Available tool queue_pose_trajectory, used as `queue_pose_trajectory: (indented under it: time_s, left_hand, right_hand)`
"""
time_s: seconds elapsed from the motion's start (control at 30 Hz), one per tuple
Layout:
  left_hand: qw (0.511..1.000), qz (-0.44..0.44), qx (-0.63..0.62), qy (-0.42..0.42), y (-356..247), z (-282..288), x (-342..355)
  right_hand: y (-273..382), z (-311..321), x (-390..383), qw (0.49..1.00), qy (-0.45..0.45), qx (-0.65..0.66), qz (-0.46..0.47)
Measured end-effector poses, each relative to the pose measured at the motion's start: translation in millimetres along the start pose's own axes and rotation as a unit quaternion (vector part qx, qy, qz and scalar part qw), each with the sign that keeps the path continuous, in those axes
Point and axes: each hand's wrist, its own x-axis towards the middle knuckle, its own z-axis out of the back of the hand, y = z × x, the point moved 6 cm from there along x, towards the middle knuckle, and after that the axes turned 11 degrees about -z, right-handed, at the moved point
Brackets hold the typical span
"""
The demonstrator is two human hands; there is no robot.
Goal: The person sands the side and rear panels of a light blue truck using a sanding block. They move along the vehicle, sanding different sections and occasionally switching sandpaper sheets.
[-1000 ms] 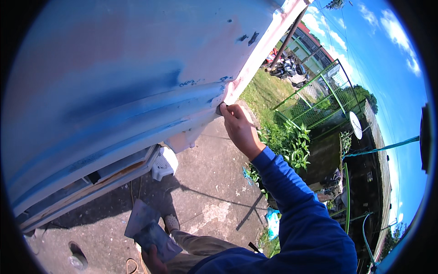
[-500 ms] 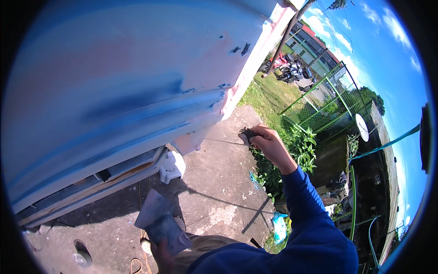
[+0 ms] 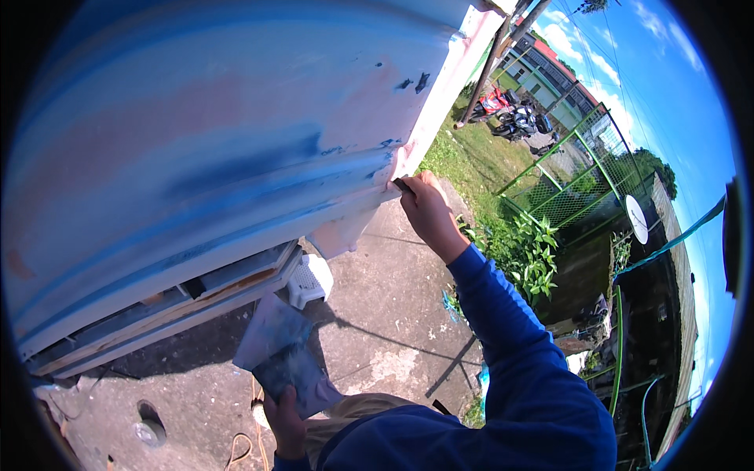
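The right hand (image 3: pixel 428 208) grips a scraper (image 3: pixel 402 185) against the panel (image 3: pixel 236 141) edge; a slip could gouge it. The left hand (image 3: pixel 284 424) holds a board (image 3: pixel 283 365), which may tip.

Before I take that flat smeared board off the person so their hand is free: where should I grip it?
Grip the flat board by its upper left edge, coming from the wall side. The left hand pinches the lower corner, so the far edge juts up free; clamp thumb over the face, fingers beneath, as it looks thin and tilted.
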Motion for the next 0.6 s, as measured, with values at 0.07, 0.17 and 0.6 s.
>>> queue_pose_trajectory:
  time_s: [0.07, 0.17, 0.6]
  left_hand:
    - [1.000, 0.008, -0.002, 0.005, 5.1, 6.0, -1.5]
    - [1.000, 0.022, -0.002, -0.009, 5.4, 12.4, -3.3]
    - [1.000, 0.012, 0.002, -0.008, 8.6, 22.6, -2.1]
  right_hand:
    - [-0.3, -2.5, 0.9, 1.000, -0.013, -0.002, 0.017]
    - [10.0, -4.9, 3.7, 0.999, -0.023, 0.009, 0.027]
    - [29.8, -51.1, -4.3, 0.991, -0.016, 0.124, -0.055]
